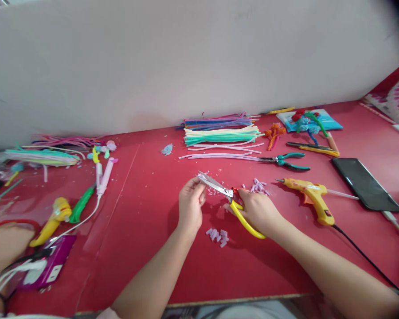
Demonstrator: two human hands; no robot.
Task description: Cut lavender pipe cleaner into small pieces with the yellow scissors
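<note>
My right hand (pixel 257 208) is closed around the yellow and red handles of a pair of scissors (pixel 217 185), whose blades point up and left. Against the blade tips, my left hand (pixel 192 197) pinches a small lilac piece of pipe cleaner (pixel 202 176), mostly hidden by fingers and blades. Tiny lilac clippings (pixel 213 192) are scattered on the red table below the blades. One small pile of cut lilac pieces (pixel 217 237) lies nearer the front edge. Another lilac pile (pixel 259 186) sits just beyond my right hand.
Pipe cleaner bundles (pixel 221 135) lie along the wall, with green-handled pliers (pixel 286 161) before them. To the right are a yellow glue gun (pixel 307 192) with its cord and a phone (pixel 365 184). A purple power strip (pixel 58 261) and another person's arm (pixel 11 248) are at left.
</note>
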